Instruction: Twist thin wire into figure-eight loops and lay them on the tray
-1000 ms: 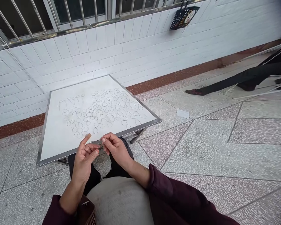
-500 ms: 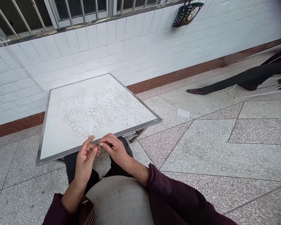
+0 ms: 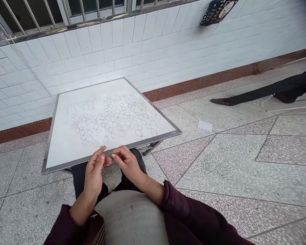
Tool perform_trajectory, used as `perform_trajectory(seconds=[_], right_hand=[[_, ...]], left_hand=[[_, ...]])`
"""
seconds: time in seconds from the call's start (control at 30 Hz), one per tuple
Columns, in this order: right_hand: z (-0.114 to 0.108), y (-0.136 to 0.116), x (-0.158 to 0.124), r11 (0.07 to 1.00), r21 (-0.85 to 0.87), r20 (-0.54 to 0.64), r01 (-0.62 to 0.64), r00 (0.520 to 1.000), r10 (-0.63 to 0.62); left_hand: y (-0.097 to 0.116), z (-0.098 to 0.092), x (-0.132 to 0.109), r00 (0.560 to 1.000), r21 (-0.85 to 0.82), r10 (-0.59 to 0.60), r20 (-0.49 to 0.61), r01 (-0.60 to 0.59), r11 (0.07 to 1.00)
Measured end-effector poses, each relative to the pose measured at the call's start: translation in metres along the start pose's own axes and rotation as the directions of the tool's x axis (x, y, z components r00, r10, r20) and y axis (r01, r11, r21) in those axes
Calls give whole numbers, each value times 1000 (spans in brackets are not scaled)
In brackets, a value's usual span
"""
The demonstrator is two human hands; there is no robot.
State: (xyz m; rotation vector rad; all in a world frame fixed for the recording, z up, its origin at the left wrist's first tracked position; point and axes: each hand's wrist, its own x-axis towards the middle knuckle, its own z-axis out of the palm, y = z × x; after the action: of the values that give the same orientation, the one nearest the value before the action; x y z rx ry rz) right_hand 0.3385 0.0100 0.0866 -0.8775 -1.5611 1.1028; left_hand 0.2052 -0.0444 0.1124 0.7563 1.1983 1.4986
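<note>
My left hand (image 3: 94,175) is in front of the table's near edge, its thumb and fingers pinched on a thin wire-like strand (image 3: 108,155). Just to its right, my right hand (image 3: 129,165) grips the same strand between thumb and forefinger. The fingers hide most of the strand, so its full shape cannot be made out. Beyond both hands, many thin loops (image 3: 122,127), several shaped like a figure eight, lie spread over the white table (image 3: 63,149). A separate group of hooked strands (image 3: 81,103) lies at the table's far left.
The metal-edged table stands by a white tiled wall (image 3: 163,54) below a barred window. A dark patterned basket (image 3: 215,13) hangs on the wall. To the right, another person's leg (image 3: 260,90) stretches across the floor near a white paper (image 3: 205,125). A woven bag (image 3: 99,234) is by my waist.
The view has shifted a little, so the table and wall items appear farther right. My left thumb has moved slightly up along the fingers. Both hands stay close together, pinching the strand.
</note>
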Motion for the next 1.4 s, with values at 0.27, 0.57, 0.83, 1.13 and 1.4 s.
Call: perform_trajectory(seconds=[0.27,0.57,0.83,1.13,1.4], right_hand=[[2,-1,-3,999,3,1,-35,999,35],[2,-2,-1,955,207,110,-212,975,193],[-6,-4,1,712,448,411,-541,832,373],[-5,0,-3,496,666,404,-557,829,388],[0,1,-9,481,714,426,-509,861,280]], left_hand=[[-10,-3,2,1000,14,-16,24,15,1000],[-4,-3,0,998,35,50,24,-51,998],[2,-13,1,996,68,64,66,-69,995],[11,-12,-1,986,-104,151,-69,-157,982],[27,-10,-3,945,-97,251,-210,-276,956]])
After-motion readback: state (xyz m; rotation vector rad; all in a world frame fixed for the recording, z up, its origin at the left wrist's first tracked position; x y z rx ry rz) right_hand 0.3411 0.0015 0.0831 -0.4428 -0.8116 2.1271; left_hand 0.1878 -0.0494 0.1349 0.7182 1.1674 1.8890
